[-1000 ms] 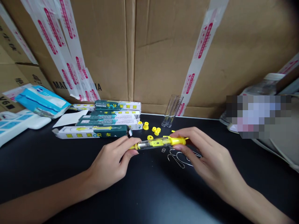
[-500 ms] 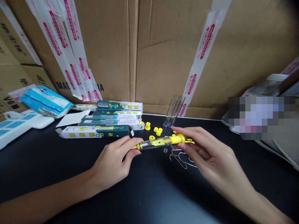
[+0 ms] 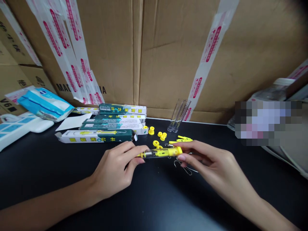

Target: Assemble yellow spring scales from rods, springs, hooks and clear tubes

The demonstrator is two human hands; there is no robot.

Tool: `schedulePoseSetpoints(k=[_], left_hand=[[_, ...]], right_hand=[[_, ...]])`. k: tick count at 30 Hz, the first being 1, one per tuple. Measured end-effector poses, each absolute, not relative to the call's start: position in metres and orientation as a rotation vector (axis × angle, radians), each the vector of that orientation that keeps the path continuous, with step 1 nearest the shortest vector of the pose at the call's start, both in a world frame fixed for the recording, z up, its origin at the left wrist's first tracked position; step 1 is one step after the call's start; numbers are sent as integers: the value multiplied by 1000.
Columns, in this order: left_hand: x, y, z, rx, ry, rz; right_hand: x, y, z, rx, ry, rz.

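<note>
A spring scale point(image 3: 157, 153), a clear tube with yellow parts inside, lies level between my hands above the black table. My left hand point(image 3: 117, 165) is closed around its left end, thumb below and fingers above. At the other end, the thumb and fingers of my right hand point(image 3: 211, 162) pinch the yellow end cap point(image 3: 178, 151), which sits in the tube's mouth. Bent metal hooks point(image 3: 186, 168) lie on the table, partly hidden by my right hand. Just beyond the scale are several small yellow caps point(image 3: 163, 138) and flat yellow pieces point(image 3: 184, 139).
Two clear tubes point(image 3: 178, 115) stand upright at the back. Printed spring scale boxes point(image 3: 96, 136) lie at the left, near a white paper point(image 3: 73, 122). Farther left are a blue packet point(image 3: 45, 102) and a power strip point(image 3: 16, 128). A cardboard box point(image 3: 163, 64) walls off the back.
The yellow end cap has gone deeper into the tube. My right hand has moved left with it, uncovering the flat yellow pieces. My left hand keeps its grip.
</note>
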State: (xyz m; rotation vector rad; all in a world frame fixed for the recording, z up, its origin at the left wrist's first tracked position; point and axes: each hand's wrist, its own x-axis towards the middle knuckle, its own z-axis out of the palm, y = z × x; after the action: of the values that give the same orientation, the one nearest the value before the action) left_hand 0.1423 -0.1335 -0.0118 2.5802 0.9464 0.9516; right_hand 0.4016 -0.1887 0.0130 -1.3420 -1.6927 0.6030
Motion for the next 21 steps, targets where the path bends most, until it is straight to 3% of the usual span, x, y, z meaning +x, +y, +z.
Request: schedulePoseSetpoints(k=[10, 21], left_hand=[[141, -134, -14, 2638, 912, 957], [145, -133, -20, 2649, 691, 1304]], right_hand=[[399, -186, 6, -1289, -1507, 771], [405, -175, 3, -1347, -1306, 1034]])
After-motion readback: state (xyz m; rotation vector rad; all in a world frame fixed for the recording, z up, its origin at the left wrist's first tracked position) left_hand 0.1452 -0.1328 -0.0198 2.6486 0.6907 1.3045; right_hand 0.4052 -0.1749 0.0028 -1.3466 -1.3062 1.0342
